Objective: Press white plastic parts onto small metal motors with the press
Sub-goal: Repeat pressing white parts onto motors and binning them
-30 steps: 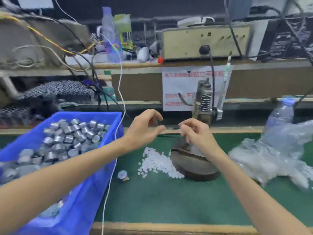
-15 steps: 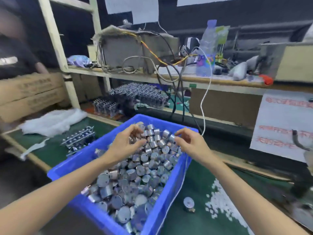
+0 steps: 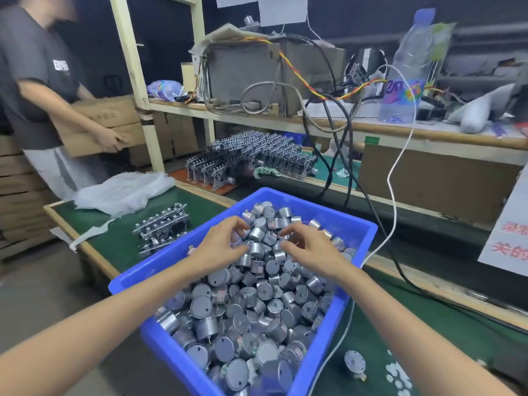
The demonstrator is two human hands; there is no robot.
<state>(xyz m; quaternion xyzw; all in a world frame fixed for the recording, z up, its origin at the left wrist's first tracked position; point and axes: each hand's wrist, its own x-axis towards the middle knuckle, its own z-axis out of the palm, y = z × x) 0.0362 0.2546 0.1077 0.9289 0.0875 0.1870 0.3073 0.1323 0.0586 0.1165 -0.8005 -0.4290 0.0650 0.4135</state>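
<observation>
A cluttered workshop: a green-topped bench [image 3: 120, 244] under a shelf [image 3: 257, 117] of wired equipment, with another person at the far left carrying a carton [image 3: 108, 121].

The left hand [image 3: 220, 247] and the right hand [image 3: 311, 250] are both down on the far end of a heap of motors [image 3: 257, 304]. Their fingers are curled in among the metal cans and the fingertips nearly meet. I cannot tell whether either hand has actually closed on a motor or is only raking through them.

The heap fills a blue bin [image 3: 171, 250] that stands on the near part of the bench, and none of the motors I can make out carries a white part. Just right of the bin a single motor [image 3: 354, 362] lies on the mat. Something small and pale sits at its lower edge, but it is too small to say if it is a fitted part. Beside it is a scatter of white plastic parts [image 3: 398, 375], cut off by the frame's lower edge.

The press is out of view. Judging by the full bin and the loose parts, the work is at the picking-up stage and nearly the whole batch is still to be pressed.
</observation>
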